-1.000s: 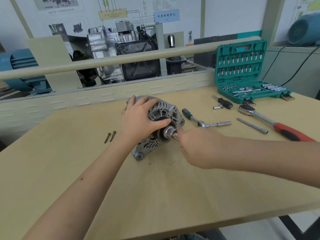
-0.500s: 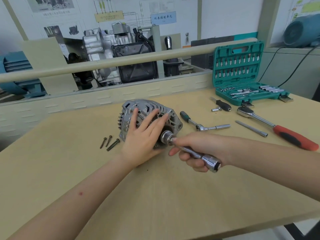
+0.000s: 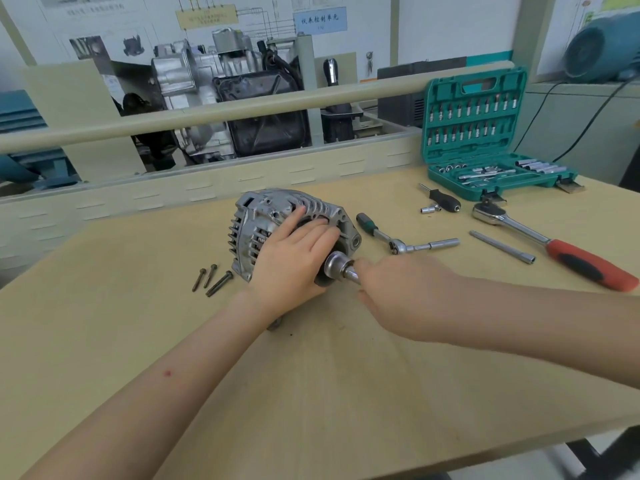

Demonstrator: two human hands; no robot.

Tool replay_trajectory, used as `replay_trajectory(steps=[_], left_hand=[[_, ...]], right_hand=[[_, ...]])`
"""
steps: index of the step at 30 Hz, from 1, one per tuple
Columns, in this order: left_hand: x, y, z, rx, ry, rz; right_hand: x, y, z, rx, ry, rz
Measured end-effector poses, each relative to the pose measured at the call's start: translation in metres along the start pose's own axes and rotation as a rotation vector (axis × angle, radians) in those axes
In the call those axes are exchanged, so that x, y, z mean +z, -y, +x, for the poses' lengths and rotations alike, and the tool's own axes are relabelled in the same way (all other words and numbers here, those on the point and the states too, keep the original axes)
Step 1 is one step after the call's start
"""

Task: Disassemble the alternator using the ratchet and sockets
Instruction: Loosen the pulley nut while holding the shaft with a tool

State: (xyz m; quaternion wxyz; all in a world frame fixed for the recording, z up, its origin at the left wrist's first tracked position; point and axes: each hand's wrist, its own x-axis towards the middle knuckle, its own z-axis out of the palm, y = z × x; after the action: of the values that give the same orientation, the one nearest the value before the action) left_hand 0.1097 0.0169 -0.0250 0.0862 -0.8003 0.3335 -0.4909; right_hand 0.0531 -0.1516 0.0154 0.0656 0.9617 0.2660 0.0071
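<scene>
The silver alternator (image 3: 266, 216) lies on its side in the middle of the wooden bench (image 3: 311, 393). My left hand (image 3: 294, 258) lies flat across its front face, fingers straight, holding it down. A ratchet with a socket (image 3: 337, 266) sits on the pulley end of the alternator. My right hand (image 3: 405, 292) grips the ratchet's handle, which is hidden under the hand. Three dark bolts (image 3: 211, 278) lie on the bench just left of the alternator.
A small green-handled ratchet with an extension (image 3: 405, 242) lies right of the alternator. Further right are a loose extension bar (image 3: 502, 247), a red-handled ratchet (image 3: 554, 244), a black driver handle (image 3: 443, 200) and an open green socket case (image 3: 485, 133). A rail and engine parts stand behind.
My right hand swung the ratchet handle, and the hand now covers it. My left hand shifted on the alternator's face. The camera moved closer.
</scene>
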Motion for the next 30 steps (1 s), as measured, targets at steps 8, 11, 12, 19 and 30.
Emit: replay_trajectory(steps=[8,11,12,19,30], left_hand=[[-0.001,-0.001,0.001,-0.015,0.009,0.008],[-0.001,0.000,0.001,-0.013,0.006,-0.005],[0.000,0.000,0.000,-0.011,0.009,-0.007],[0.001,0.000,0.000,-0.023,0.021,-0.018],[-0.002,-0.001,0.001,-0.024,0.026,-0.015]], right_hand=[[0.010,-0.004,-0.009,0.241,0.344,1.563],[0.001,-0.011,-0.006,0.143,0.147,0.655],[-0.004,-0.010,-0.005,0.115,0.099,0.415],[-0.030,0.011,0.002,0.021,0.003,-0.106],[-0.016,-0.018,-0.006,0.231,0.297,1.278]])
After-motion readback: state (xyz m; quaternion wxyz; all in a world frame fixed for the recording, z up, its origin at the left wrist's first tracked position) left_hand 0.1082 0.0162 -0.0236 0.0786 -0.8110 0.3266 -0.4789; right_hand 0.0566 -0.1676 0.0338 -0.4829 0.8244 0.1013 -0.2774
